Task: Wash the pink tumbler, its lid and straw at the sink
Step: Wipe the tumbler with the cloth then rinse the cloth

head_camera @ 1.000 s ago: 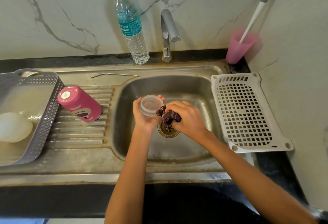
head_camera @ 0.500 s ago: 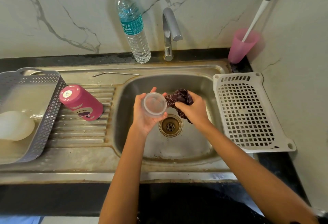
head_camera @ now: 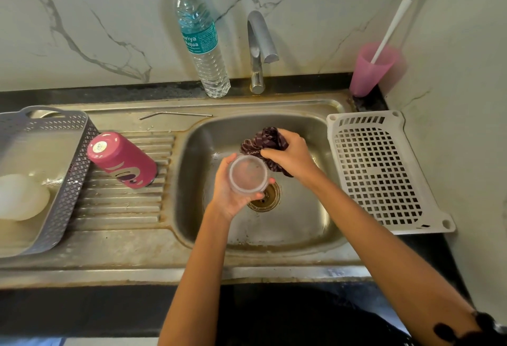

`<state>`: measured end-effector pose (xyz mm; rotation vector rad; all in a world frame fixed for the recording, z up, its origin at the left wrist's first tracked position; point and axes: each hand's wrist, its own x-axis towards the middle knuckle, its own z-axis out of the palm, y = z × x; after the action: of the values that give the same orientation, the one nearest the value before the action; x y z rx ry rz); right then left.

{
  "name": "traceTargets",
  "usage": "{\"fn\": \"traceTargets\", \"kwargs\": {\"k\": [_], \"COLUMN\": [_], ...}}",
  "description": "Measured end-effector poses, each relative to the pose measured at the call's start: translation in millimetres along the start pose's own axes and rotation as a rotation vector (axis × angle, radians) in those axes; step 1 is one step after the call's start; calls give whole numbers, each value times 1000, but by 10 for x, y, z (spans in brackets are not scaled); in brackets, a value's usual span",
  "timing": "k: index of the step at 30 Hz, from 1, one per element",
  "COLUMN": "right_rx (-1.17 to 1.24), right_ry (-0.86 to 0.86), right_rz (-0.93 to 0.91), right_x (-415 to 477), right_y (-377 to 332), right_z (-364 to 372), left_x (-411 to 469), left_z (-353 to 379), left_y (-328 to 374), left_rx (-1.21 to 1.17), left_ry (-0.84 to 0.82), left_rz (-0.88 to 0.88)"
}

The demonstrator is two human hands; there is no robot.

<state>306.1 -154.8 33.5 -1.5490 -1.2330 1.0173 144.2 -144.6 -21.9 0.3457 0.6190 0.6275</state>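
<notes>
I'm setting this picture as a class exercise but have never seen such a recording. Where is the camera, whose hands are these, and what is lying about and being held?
There is no machine: a person's two bare hands do the work. The picture comes from a wide-angle camera worn on the person's head, looking down at a steel sink. The left hand holds a clear round plastic lid above the drain; the right hand grips a bunched dark purple cloth beside it. On the ribbed draining board rests a pink cylindrical tumbler, and behind it lies a bent steel straw. A grey plastic basket sits at the left, a white perforated tray at the right.
</notes>
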Motion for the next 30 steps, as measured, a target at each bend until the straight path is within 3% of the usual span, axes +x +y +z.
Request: {"fn": "traceTargets", "kwargs": {"k": [4, 10, 15, 18, 21, 26, 30], "right_rx": [-13, -31, -128, -101, -19, -10, -232], "right_ry": [-18, -38, -12, -66, -54, -159, -95], "right_rz": [56, -6, 47, 91, 72, 45, 73], "right_x": [-68, -4, 50, 7, -6, 18, 103], "right_y": [110, 82, 177, 224, 170, 141, 268], "right_z": [-108, 30, -59, -112, -76, -52, 7], "left_x": [1, -2, -43, -36, -22, 12, -47], "left_z": [-142, 29, 83, 32, 23, -58, -32], "left_y": [99, -41, 21, 92, 45, 4, 76], "left_rx": [-17, 304, 363, 673, 908, 997, 1018], "left_ry": [-24, -20, 254, 378, 376, 387, 398], "left_rz": [64, -114, 120, 138, 179, 208, 311]}}
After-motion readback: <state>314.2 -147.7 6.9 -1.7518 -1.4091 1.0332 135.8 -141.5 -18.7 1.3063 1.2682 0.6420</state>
